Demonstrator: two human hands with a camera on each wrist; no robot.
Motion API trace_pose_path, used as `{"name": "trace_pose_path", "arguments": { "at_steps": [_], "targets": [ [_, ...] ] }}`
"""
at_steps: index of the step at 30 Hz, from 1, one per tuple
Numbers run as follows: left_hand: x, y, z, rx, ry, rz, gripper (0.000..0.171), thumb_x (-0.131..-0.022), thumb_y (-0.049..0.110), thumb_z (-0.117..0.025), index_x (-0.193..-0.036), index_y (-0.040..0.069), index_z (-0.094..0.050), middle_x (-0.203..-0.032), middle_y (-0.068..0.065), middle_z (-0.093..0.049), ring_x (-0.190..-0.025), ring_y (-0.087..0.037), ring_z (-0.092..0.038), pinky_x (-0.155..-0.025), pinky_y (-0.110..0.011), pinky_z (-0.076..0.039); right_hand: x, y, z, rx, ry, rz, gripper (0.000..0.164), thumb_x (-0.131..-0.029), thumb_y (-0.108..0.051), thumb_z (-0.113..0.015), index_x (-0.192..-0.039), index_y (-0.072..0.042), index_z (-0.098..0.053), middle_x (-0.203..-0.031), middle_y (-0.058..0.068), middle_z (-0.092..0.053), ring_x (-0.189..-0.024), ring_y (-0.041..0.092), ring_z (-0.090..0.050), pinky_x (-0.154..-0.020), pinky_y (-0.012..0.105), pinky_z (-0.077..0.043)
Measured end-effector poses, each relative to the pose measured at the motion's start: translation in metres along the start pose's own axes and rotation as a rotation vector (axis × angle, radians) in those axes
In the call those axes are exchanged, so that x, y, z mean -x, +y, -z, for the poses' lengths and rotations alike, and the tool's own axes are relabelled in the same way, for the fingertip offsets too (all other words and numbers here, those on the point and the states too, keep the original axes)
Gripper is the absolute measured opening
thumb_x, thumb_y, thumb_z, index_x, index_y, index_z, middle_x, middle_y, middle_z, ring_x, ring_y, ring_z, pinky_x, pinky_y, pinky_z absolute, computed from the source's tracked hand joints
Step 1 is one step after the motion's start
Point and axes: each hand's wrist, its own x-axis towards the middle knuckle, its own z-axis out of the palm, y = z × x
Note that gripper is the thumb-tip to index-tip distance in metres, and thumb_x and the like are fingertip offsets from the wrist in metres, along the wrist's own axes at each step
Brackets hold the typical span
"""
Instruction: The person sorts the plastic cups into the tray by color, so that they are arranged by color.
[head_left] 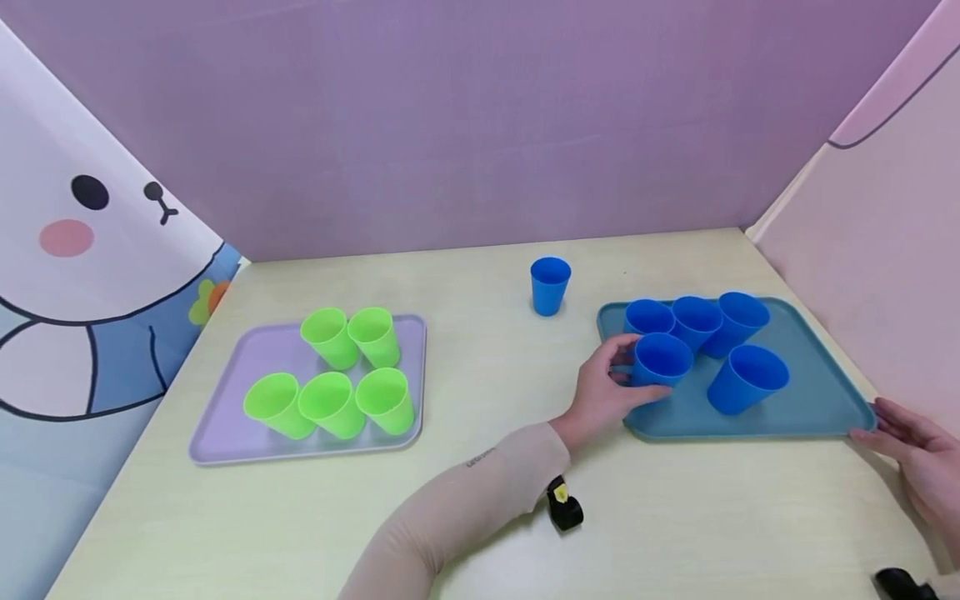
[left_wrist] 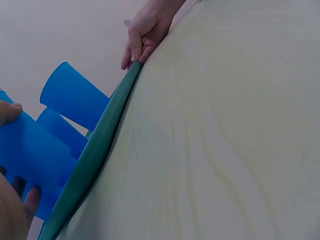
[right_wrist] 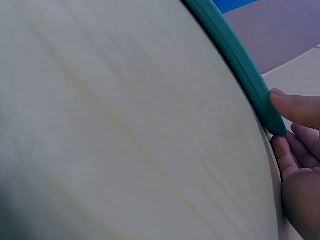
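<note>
With thumb and fingers around its sides, my left hand (head_left: 602, 385) holds a blue cup (head_left: 662, 360) upright at the left part of a teal tray (head_left: 817, 392). Whether its base touches the tray is hidden. Behind it stand three blue cups in a row, the middle one being a blue cup (head_left: 696, 321); another blue cup (head_left: 748, 379) stands to its right. My right hand (head_left: 917, 450) pinches the tray's near right corner, thumb (right_wrist: 295, 107) over the rim and fingers below. In the left wrist view, the held cup (left_wrist: 30, 150) leans into the left side.
A lavender tray (head_left: 225, 417) on the left bears several green cups (head_left: 330, 404) in two rows. One blue cup (head_left: 550, 286) stands alone on the table (head_left: 480, 350) near the back wall (head_left: 480, 133). Printed cloth walls border both sides.
</note>
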Motion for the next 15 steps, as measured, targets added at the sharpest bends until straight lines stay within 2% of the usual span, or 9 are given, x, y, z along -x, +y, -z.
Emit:
{"name": "trace_pose_path", "arguments": {
  "at_steps": [5, 8, 13, 15],
  "targets": [
    [-0.001, 0.003, -0.010, -0.027, -0.030, -0.010, 0.060, -0.082, 0.010, -0.083, -0.135, 0.015, -0.053, -0.127, 0.005, -0.060, -0.110, -0.001, -0.056, -0.092, -0.020, -0.048, -0.001, 0.002, 0.000, 0.036, 0.011, -0.014, 0.067, -0.094, 0.004, -0.064, -0.147, -0.030, -0.041, -0.099, -0.033, -0.053, -0.089, -0.017, -0.050, -0.101, 0.004, -0.025],
    [-0.002, 0.002, -0.017, -0.050, -0.049, -0.015, 0.060, -0.083, 0.011, -0.082, -0.135, 0.015, -0.053, -0.129, 0.005, -0.060, -0.112, 0.000, -0.056, -0.092, -0.019, -0.048, -0.001, 0.003, 0.001, 0.030, 0.010, -0.014, 0.069, -0.094, 0.005, -0.064, -0.149, -0.028, -0.039, -0.099, -0.033, -0.054, -0.089, -0.018, -0.050, -0.101, 0.004, -0.025],
    [-0.003, 0.007, -0.026, -0.065, -0.063, -0.001, 0.059, -0.083, 0.010, -0.082, -0.134, 0.014, -0.053, -0.128, 0.006, -0.060, -0.113, -0.001, -0.056, -0.092, -0.018, -0.047, -0.002, 0.004, 0.000, 0.130, 0.023, -0.026, 0.071, -0.096, 0.004, -0.060, -0.153, -0.024, -0.029, -0.104, -0.035, -0.048, -0.097, -0.016, -0.045, -0.105, 0.007, -0.022],
    [-0.003, 0.008, -0.029, -0.082, -0.067, -0.001, 0.059, -0.083, 0.011, -0.082, -0.134, 0.014, -0.053, -0.128, 0.006, -0.060, -0.113, -0.001, -0.056, -0.091, -0.018, -0.047, -0.001, 0.003, 0.000, 0.132, 0.019, -0.022, 0.071, -0.097, 0.005, -0.059, -0.154, -0.022, -0.028, -0.105, -0.035, -0.048, -0.098, -0.016, -0.045, -0.105, 0.007, -0.022]
  ]
}}
